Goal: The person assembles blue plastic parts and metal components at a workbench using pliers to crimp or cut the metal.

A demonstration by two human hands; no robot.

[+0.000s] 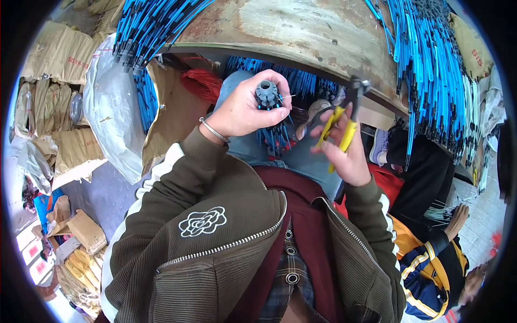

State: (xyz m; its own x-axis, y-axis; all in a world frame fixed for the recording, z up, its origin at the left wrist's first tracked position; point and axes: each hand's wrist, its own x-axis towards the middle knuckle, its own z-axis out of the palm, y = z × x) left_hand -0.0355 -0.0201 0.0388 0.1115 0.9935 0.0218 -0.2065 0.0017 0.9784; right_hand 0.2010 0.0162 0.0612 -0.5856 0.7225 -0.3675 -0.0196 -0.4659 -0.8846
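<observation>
My left hand point(241, 110) is closed round a grey notched hub point(266, 93) with a round hole in its top. Dark rods run down below the hub, and a thin wire sticks out at its right side. My right hand point(351, 160) grips yellow-handled pliers point(349, 134) to the right of the hub, apart from it. The dark head of the pliers points up, near the bench edge. Its jaws are too blurred to tell their position. Both hands are over my lap.
Ahead is a worn wooden bench point(301, 27) with bundles of blue rods point(428, 70) hanging over its edge. At the left stand an open carton point(167, 116), plastic sheeting point(113, 118) and wrapped packages point(59, 59). Another person point(431, 269) is at the lower right.
</observation>
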